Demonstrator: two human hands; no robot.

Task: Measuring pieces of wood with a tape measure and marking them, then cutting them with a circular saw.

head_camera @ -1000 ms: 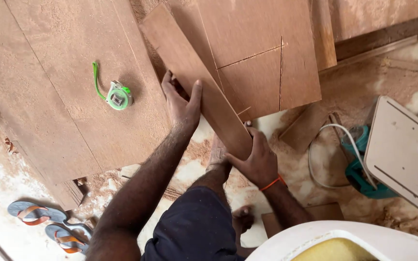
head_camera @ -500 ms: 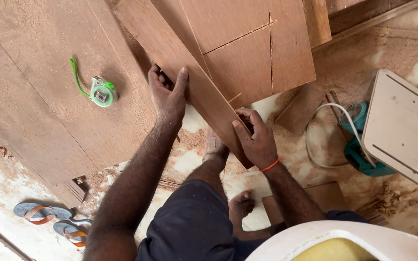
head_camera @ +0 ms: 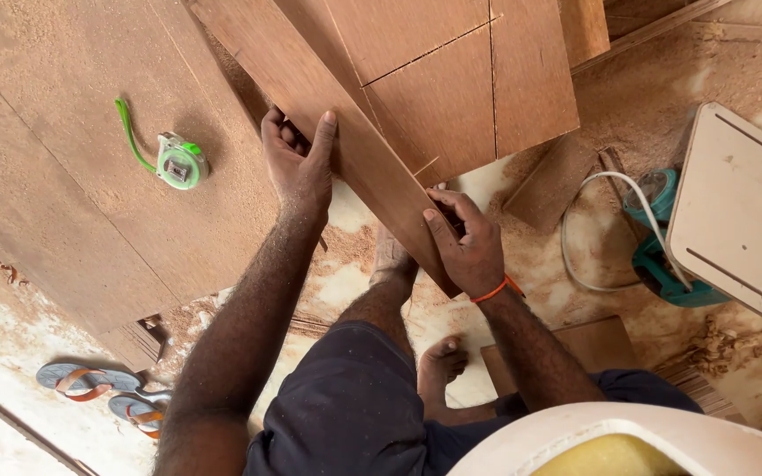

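A long brown plywood strip (head_camera: pixel 346 141) lies slanted over larger plywood sheets (head_camera: pixel 63 176), the left hand (head_camera: pixel 297 163) clasping its left edge, the right hand (head_camera: pixel 465 242) gripping its near end, a green tape measure (head_camera: pixel 178 161) nearby and what seems a teal power tool (head_camera: pixel 663 256) at right.

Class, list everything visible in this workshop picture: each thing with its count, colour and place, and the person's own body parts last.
long plank: one, reddish brown, slanting across the middle, held by both hands
wide boards: several, brown, left and top
tape measure: one, green and grey, on the left board
sandals: two, blue with orange straps, lower left floor
power tool: one, teal, right, with white cable
pale panel: one, cream, right edge
left hand: gripping the plank's left edge
right hand: orange wristband, holding the plank's lower end
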